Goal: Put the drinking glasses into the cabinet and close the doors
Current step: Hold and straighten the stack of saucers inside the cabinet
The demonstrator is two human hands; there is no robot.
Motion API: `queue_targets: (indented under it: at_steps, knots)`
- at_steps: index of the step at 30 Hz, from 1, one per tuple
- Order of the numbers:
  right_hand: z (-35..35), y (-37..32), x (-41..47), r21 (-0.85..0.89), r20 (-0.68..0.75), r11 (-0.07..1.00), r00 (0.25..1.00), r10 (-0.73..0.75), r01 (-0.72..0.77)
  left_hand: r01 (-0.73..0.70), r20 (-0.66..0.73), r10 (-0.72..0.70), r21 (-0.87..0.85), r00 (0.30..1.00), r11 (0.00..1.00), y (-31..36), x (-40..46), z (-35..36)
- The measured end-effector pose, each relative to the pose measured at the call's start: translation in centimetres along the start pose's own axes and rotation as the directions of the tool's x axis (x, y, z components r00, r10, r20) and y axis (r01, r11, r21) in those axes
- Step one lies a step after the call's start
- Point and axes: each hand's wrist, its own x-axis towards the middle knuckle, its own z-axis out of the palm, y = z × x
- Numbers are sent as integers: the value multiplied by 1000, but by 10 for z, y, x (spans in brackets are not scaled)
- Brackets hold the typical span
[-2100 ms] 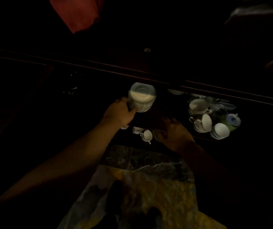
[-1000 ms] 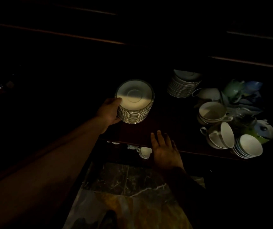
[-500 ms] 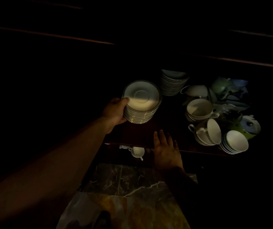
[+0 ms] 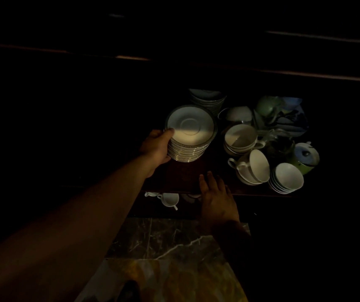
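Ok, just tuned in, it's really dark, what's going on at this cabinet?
A person's left hand grips the side of a stack of saucers on the cabinet shelf. The right hand rests flat on the shelf's front edge. Cups and a teapot crowd the right side. No drinking glasses are visible in the dim light.

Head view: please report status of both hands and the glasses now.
Left hand grips tall stack of white gold-rimmed saucers. Right hand flat on dark wooden shelf edge. No drinking glasses visible; too dark.
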Motion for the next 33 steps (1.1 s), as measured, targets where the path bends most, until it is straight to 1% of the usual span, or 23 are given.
queue_targets:
  at_steps: [6,18,23,25,28,31,33]
  knots:
    - [-2,14,-7,1,15,1000,1000,-2,2,3,13,-3,-10,1000,1000,0,-2,23]
    - [-4,20,-8,10,24,1000,1000,-9,9,-11,-9,12,62,1000,998,-1,-1,44]
    - [-8,21,-6,17,44,1000,999,-12,12,1,37,-3,69,999,998,2,-5,43]
    - [-11,21,-5,24,77,1000,997,-13,11,5,68,-13,110,998,994,1,-9,43]
    - [-19,20,-5,20,159,1000,987,-15,12,-34,67,18,247,998,968,1,-15,43]
    - [-33,20,-7,23,225,999,974,-31,26,-131,74,111,376,991,917,4,-27,38]
    - [-45,18,-13,13,202,999,978,-50,48,-206,116,172,447,978,870,8,-45,32]
